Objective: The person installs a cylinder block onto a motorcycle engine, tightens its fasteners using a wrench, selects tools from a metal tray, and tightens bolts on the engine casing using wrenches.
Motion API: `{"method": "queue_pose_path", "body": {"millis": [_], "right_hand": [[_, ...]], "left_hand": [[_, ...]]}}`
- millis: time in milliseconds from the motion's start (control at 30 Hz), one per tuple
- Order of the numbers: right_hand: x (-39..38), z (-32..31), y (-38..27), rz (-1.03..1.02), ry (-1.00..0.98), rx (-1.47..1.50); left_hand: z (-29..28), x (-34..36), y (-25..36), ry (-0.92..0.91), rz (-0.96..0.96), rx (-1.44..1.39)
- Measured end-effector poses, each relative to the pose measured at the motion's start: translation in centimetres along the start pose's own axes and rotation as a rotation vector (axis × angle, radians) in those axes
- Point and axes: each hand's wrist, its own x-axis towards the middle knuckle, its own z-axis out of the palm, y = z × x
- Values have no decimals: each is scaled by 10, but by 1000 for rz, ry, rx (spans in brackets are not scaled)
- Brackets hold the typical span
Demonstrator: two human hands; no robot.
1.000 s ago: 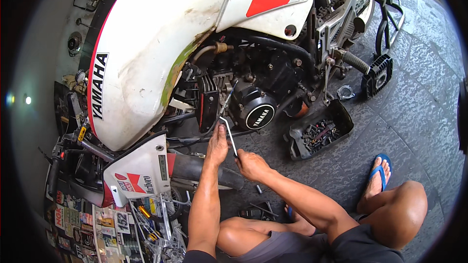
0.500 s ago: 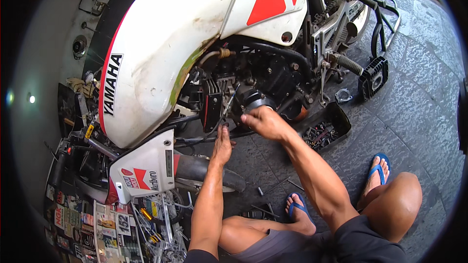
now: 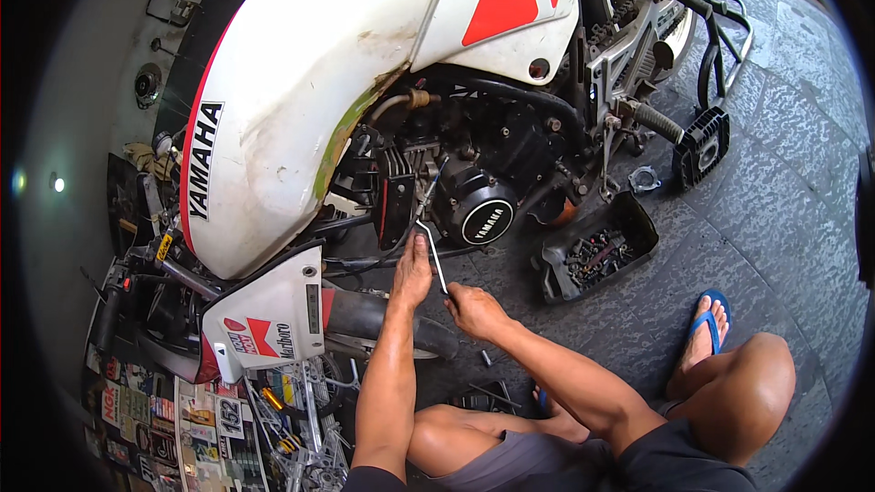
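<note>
Tool in use: slim bright-metal hand tool [image 3: 435,253], straight shank, short bend at the upper end. Shank looks clean and reflective, set off against the dark floor [image 3: 729,246]. Located in front of the lower engine [image 3: 510,141] of a white-and-red motorcycle [image 3: 301,82], tilted – upper end toward the engine, lower end toward the person. Bend is seen just below a thin cable [image 3: 429,188] and near the black round cover [image 3: 486,216]; whether anything is engaged by the tip can't be told.

Right hand [image 3: 478,312]: closed, fingers curled, clamped on the lower end of the tool. That end is mostly covered by the grip.

Left hand [image 3: 413,271]: held upright beside the bend, fingers close together and pointed at the engine. Fingertips are darkened and placed right at the upper end of the tool – whether it is pinched or only steadied can't be told. Hands are kept apart, near each other, with the shank spanning between them.

Open black tray [image 3: 643,224] with small parts [image 3: 597,253] is set to the right.
</note>
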Motion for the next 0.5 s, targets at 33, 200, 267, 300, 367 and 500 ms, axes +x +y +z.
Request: {"method": "queue_pose_path", "body": {"millis": [33, 200, 267, 300, 367, 500], "right_hand": [[0, -5, -3, -3, -2, 0], [23, -89, -42, -17, 342, 117], [51, -133, -41, -19, 269, 260], [66, -141, -41, -40, 252, 322], [66, -127, -36, -102, 273, 319], [23, -83, -12, -53, 254, 481]], "left_hand": [[-4, 1, -1, -32, -23, -4], [-3, -5, -8, -45, -14, -123], [4, -8, 3, -43, 87, -103], [3, -7, 3, -51, 99, -95], [-1, -9, -9, -30, 119, -89], [9, -9, -11, 39, 155, -60]]}}
